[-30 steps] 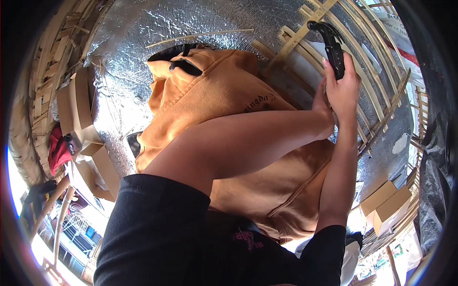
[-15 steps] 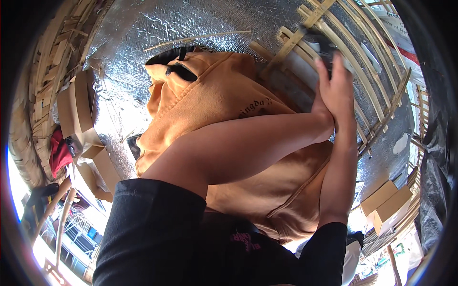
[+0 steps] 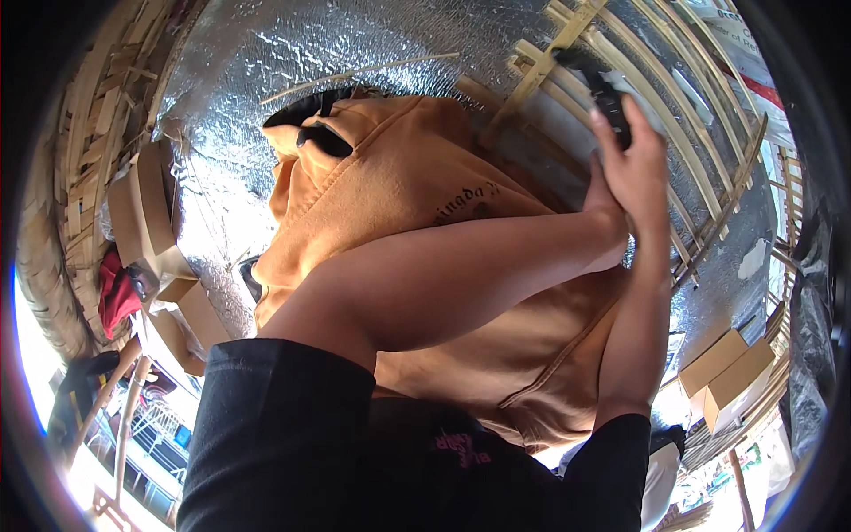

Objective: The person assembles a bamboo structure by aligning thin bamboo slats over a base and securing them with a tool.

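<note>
An orange hoodie (image 3: 390, 168) with black lining and dark lettering is spread out in front of me. My left arm reaches across it to the right. Beyond the hoodie's right side, my right hand (image 3: 642, 168) is closed round a black elongated thing (image 3: 610, 102), whose far end lies over wooden slats; its kind is unclear. My left hand (image 3: 601, 193) is beside the right one, bent at the wrist and largely covered by it, so its grip is hidden.
Bamboo slats (image 3: 660, 80) run along the right over silvery foil sheeting (image 3: 399, 35). A thin stick (image 3: 355, 76) lies past the hoodie. Cardboard boxes stand at the left (image 3: 142, 208) and right (image 3: 731, 377). A red cloth (image 3: 115, 288) is at the far left.
Both hands and the black thing have shifted slightly right. The black thing appears sharper now. The hoodie keeps its shape, and the whole view has moved a little.
</note>
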The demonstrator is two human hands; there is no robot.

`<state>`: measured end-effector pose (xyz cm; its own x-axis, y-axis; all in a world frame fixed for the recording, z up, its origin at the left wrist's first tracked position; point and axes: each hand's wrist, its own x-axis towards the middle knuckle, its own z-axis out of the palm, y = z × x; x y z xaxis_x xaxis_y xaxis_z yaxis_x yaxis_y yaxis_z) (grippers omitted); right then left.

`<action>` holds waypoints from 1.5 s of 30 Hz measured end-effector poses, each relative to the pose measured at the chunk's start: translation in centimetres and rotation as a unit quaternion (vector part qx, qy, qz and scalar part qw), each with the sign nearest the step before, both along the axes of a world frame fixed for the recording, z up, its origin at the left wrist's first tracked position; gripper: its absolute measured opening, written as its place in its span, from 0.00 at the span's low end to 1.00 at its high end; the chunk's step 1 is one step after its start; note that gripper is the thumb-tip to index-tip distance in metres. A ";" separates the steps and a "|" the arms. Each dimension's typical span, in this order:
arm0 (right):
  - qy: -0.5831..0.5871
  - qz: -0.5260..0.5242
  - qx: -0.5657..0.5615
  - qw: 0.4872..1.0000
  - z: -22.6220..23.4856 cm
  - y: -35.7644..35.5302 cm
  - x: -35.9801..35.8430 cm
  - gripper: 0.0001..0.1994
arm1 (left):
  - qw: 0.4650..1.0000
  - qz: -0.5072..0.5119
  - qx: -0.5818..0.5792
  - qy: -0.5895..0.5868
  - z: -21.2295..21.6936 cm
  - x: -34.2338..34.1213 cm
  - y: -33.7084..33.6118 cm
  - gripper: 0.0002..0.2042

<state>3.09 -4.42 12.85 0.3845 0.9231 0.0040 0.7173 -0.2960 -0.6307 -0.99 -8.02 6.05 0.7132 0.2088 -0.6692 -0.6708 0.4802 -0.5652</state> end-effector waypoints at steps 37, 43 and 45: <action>-0.032 -0.121 0.062 0.990 -1.1 1.5 0.9 0.19 | 0.985 -0.144 -0.013 0.096 3.1 -0.9 1.4 0.34; -0.108 -0.081 -0.095 0.986 -1.6 1.0 0.2 0.16 | 0.970 -0.179 0.122 0.108 0.2 -0.2 0.8 0.34; -0.052 -0.079 -0.035 0.995 0.8 1.5 -0.3 0.16 | 0.967 -0.176 0.156 0.101 -0.6 -0.2 0.1 0.34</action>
<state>2.80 -2.94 13.66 0.5248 0.8511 -0.0110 0.7194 -0.4505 -0.5287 -1.16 -7.89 5.47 0.6378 0.1903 -0.7463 -0.5158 0.8251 -0.2304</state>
